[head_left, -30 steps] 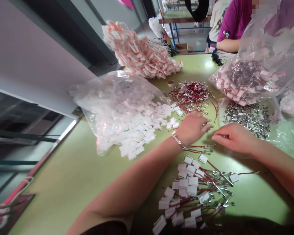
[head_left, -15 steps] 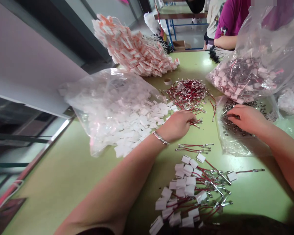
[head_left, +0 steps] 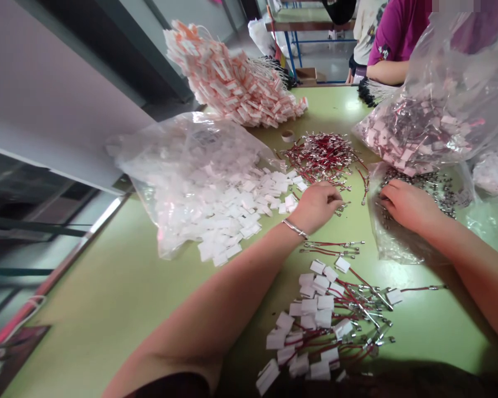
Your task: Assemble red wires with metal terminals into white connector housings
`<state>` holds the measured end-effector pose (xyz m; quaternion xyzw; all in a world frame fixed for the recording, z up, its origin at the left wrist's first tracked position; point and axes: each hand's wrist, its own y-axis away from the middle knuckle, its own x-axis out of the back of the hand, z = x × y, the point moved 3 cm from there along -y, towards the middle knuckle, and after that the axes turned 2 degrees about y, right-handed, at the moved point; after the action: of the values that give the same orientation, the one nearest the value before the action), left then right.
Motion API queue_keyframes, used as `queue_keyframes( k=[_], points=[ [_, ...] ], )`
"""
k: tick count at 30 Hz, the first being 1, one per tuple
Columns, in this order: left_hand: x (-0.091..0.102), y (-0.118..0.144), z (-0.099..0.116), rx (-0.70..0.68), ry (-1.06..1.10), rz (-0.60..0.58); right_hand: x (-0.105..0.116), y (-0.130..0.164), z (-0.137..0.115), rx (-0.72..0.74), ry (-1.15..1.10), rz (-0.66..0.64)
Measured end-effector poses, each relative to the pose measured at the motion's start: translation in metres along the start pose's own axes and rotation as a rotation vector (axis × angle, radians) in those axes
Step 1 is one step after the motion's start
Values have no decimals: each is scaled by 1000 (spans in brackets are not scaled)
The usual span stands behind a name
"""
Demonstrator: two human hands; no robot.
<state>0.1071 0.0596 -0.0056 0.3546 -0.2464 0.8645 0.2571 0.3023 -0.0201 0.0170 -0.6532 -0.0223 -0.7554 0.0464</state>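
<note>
My left hand [head_left: 318, 205] is closed in a pinch at the near edge of a pile of short red wires with metal ends [head_left: 321, 155]. Metal wire ends poke out past its fingertips. Over an open clear plastic bag [head_left: 398, 249] of small dark metal pieces [head_left: 440, 185], my right hand [head_left: 413, 204] points its fingers down, bunched together; whatever they grip is hidden. A few red wires [head_left: 332, 250] lie in rows just in front. Closer to me is a heap of red wires fitted with white connector housings [head_left: 322, 303].
A clear bag [head_left: 170, 166] spills white housings [head_left: 240, 204] at left. Behind it stands a stack of orange-and-white pieces [head_left: 240, 83]. A tape roll [head_left: 288, 135] sits near the wire pile. Another filled bag [head_left: 423, 127] is at back right, before a person in a purple shirt [head_left: 392, 38].
My left hand has shifted slightly right along the edge of the wire pile. My right hand stays over the metal pieces, its fingers now lower. The whole view has shifted a little.
</note>
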Motion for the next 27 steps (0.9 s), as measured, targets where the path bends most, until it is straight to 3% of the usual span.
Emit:
queue_keyframes(
  k=[4,7,11,16,20,24,27],
  points=[
    [10,-1,1,13,25,56,11,2,7,-126,-132,125],
    [6,-1,6,-62,-100,-17,16,6,8,-225,-319,171],
    [-9,1,13,-156,-259,-143,13,8,2,-194,-536,201],
    [-15,4,17,-147,-238,-94,5,9,-7,-104,-719,146],
    [-5,4,20,-131,-5,70,3,11,-12,-119,-795,83],
    [13,1,9,68,435,248,2,12,-15,-158,-925,53],
    [20,3,2,152,609,295,2,11,-18,-107,-935,107]
  ],
)
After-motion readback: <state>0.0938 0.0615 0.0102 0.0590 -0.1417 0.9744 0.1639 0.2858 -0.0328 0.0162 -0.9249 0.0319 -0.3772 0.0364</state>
